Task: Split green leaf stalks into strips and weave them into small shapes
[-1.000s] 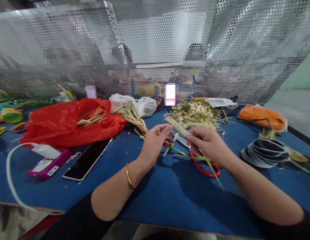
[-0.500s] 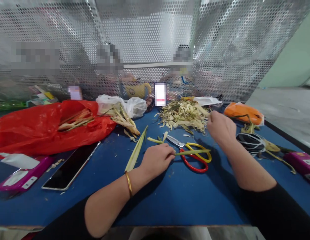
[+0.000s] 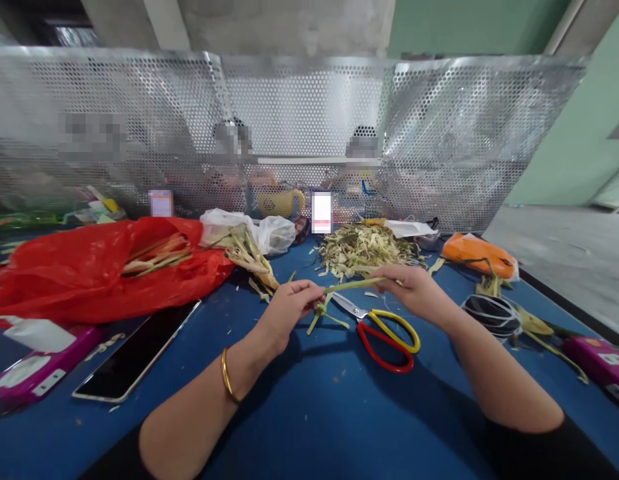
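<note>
A narrow green leaf strip (image 3: 354, 285) stretches between my two hands above the blue table. My left hand (image 3: 289, 310), with a gold bangle on the wrist, pinches the strip's left end beside a small knotted part (image 3: 321, 311) with loose ends hanging down. At the other end, my right hand (image 3: 414, 292) grips the strip between thumb and fingers. Below it lie scissors (image 3: 359, 313) with one red and one yellow handle, blades pointing to the far left. Behind the hands sits a heap of shredded leaf scraps (image 3: 362, 250). A pale leaf bundle (image 3: 249, 257) rests beyond my left hand.
On the left are a red plastic bag (image 3: 79, 267), a dark phone (image 3: 139, 353) and a purple power strip (image 3: 44, 367). An orange packet (image 3: 479, 255), a coil of cord (image 3: 492, 317) and another purple power strip (image 3: 599, 363) lie right. A perforated metal screen (image 3: 309, 100) stands behind.
My right hand has come back from the scrap heap and now holds the strip's right end. My left hand has lifted the strip off the scissors. The camera view has tilted upward.
</note>
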Motion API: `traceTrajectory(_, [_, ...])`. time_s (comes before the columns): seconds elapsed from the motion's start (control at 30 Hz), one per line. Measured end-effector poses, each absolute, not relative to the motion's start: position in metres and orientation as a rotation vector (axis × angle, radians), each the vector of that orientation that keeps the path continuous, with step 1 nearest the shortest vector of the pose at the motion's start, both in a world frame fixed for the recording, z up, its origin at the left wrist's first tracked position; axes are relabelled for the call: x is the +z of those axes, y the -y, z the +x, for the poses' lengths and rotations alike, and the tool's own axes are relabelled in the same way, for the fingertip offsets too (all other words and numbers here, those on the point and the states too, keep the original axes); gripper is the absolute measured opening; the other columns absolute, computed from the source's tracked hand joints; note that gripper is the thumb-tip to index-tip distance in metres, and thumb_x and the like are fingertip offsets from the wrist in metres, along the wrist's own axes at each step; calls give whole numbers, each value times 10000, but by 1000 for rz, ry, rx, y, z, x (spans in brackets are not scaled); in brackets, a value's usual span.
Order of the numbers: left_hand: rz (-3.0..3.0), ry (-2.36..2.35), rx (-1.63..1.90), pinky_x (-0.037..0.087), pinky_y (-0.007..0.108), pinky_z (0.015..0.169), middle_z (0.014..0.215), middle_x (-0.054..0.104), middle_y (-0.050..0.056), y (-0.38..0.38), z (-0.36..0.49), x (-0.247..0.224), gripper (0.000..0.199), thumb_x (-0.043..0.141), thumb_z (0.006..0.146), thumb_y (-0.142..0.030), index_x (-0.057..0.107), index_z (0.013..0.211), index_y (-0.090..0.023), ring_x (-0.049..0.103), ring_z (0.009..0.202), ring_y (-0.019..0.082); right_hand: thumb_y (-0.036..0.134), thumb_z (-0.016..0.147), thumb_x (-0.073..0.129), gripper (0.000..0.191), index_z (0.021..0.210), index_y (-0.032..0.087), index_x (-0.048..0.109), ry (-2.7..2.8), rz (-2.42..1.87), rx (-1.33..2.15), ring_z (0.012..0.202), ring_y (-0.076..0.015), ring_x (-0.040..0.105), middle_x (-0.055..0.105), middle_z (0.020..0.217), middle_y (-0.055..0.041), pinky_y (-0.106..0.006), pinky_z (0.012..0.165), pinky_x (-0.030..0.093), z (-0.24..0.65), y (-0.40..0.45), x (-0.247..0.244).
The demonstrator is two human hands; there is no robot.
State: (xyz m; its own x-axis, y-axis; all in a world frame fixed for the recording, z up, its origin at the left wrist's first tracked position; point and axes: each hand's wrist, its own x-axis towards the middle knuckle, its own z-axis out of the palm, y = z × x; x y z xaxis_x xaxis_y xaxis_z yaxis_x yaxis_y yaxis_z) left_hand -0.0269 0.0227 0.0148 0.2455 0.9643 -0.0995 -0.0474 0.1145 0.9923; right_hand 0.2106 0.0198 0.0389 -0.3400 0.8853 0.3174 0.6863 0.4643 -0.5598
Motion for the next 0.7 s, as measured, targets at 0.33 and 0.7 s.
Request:
traceTrajectory(0.33, [1168, -1012, 1119, 355, 200, 477, 636, 618, -21, -11, -12, 6, 255, 744, 651, -356, 648, 761, -148, 506, 530, 86, 377, 877, 461, 325, 639, 183, 569, 1765, -1320, 1034, 478, -128, 514, 541, 468, 23, -239, 539, 399, 144, -1, 2])
traceTrajectory(0.7, [1221, -1080, 1077, 333, 216, 464, 510, 546, -33, -10, -12, 3, 263, 696, 702, -379, 596, 593, -162, 448, 464, 83, 306, 895, 451, 286, 627, 210, 475, 1967, -1402, 384, 570, -143, 474, 530, 593, 5, -254, 555, 322, 144, 10, 5])
